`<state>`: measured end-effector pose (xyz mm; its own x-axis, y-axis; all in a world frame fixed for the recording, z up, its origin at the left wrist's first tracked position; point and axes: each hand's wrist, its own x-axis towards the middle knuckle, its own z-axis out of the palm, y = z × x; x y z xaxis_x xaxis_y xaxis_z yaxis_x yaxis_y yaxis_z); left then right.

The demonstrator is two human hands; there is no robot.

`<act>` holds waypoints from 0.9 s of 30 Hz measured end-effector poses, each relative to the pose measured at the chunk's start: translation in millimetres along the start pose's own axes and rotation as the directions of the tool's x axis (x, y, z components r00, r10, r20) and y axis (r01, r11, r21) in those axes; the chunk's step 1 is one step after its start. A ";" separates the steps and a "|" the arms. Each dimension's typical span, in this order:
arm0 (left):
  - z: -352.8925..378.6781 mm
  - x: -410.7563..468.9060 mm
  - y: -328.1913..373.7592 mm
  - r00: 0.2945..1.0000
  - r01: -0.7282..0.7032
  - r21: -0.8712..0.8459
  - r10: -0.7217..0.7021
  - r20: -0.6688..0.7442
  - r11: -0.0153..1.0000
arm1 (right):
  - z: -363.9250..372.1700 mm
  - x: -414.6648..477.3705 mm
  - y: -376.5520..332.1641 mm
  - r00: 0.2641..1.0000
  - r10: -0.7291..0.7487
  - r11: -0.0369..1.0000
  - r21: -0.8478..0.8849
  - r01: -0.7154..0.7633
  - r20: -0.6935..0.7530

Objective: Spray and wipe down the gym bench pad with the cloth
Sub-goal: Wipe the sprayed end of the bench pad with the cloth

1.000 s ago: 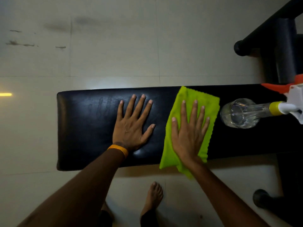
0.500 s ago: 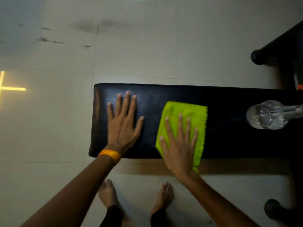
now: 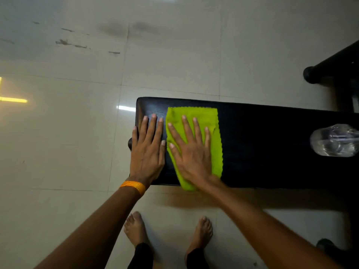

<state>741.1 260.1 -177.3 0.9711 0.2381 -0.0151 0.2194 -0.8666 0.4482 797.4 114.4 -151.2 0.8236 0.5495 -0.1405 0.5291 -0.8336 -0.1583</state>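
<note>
The black gym bench pad (image 3: 262,144) runs left to right across the middle of the view. A lime-green cloth (image 3: 211,121) lies flat on its left part, its near edge hanging over the front. My right hand (image 3: 191,152) presses flat on the cloth with fingers spread. My left hand (image 3: 148,150) rests flat on the bare pad right at its left end, beside the cloth, fingers together. A clear spray bottle (image 3: 334,142) lies on its side on the pad at the right edge of the view; its head is cut off.
Pale floor tiles (image 3: 77,133) surround the bench. A black frame bar with a round end cap (image 3: 312,74) stands at the upper right. Another dark foot (image 3: 326,245) sits at the lower right. My two bare feet (image 3: 136,228) stand just in front of the bench.
My right hand has slid the cloth leftward along the pad toward its left end. My left hand has shifted left to the pad's end. The bottle now lies farther right in view.
</note>
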 end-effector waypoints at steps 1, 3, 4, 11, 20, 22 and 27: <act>0.5 -0.5 0.0 1.000 -0.001 0.005 0.001 -0.003 1.000 | -2.0 15.8 13.9 0.998 -0.056 0.998 -0.002 0.056 -0.001; 1.1 -0.7 1.3 1.000 -0.002 0.023 0.002 -0.015 1.000 | -5.5 50.6 34.7 0.999 0.004 1.000 -0.013 -0.005 -0.044; 1.7 -0.5 1.3 1.000 -0.004 0.027 0.004 -0.020 1.000 | -6.3 61.2 36.6 0.992 0.104 0.995 0.000 -0.104 -0.071; -1.1 -2.0 -1.7 0.999 0.024 -0.222 -0.032 -0.033 0.975 | 12.1 -41.7 -22.2 0.998 0.050 0.999 0.013 -0.049 -0.032; -3.5 2.0 19.9 1.000 0.012 0.089 -0.015 0.027 0.996 | 1.1 -4.8 94.9 0.804 0.576 0.817 0.106 -0.567 -0.148; -0.5 6.9 29.3 0.997 -0.059 0.114 0.054 0.046 0.992 | 6.2 -27.6 81.5 0.856 0.493 0.868 0.024 -0.496 -0.157; 13.2 29.8 64.5 0.982 -0.183 0.121 0.175 0.071 0.976 | -15.1 -39.9 162.4 0.932 0.360 0.933 0.012 -0.360 -0.049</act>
<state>785.4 205.6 -160.6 0.9987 0.0505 0.0002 0.0476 -0.9421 0.3318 853.5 -43.8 -156.6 0.9678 0.2092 -0.1400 0.1950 -0.9748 -0.1088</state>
